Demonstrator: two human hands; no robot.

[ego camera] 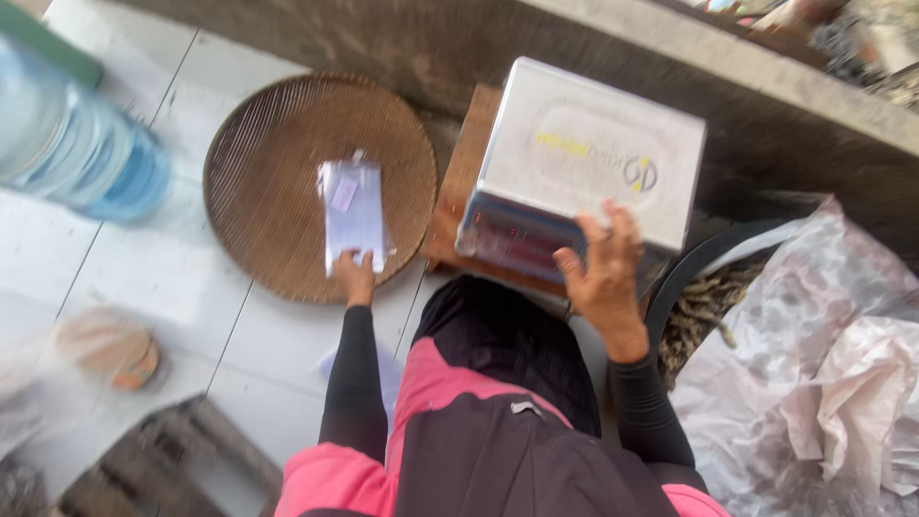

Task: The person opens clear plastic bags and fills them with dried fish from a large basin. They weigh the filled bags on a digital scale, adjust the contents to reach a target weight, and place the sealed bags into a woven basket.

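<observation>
My left hand (pixel 355 276) grips the near edge of a small clear plastic packet (pixel 353 213) that lies on a round woven bamboo tray (pixel 258 191). Over to the right, my right hand (pixel 605 268) hovers with fingers spread at the front edge of a digital weighing scale (pixel 584 153), just above its display. The scale has a silvery flat top and stands on a low wooden stool (pixel 458 191). The picture is blurred by motion.
A large blue water bottle (pixel 77 144) lies at the left on the white tiled floor (pixel 172 287). A black tub of dried stuff (pixel 704 302) and crumpled plastic sheeting (pixel 823 383) sit at the right. A concrete ledge (pixel 670 67) runs behind. A small round container (pixel 110 349) rests near left.
</observation>
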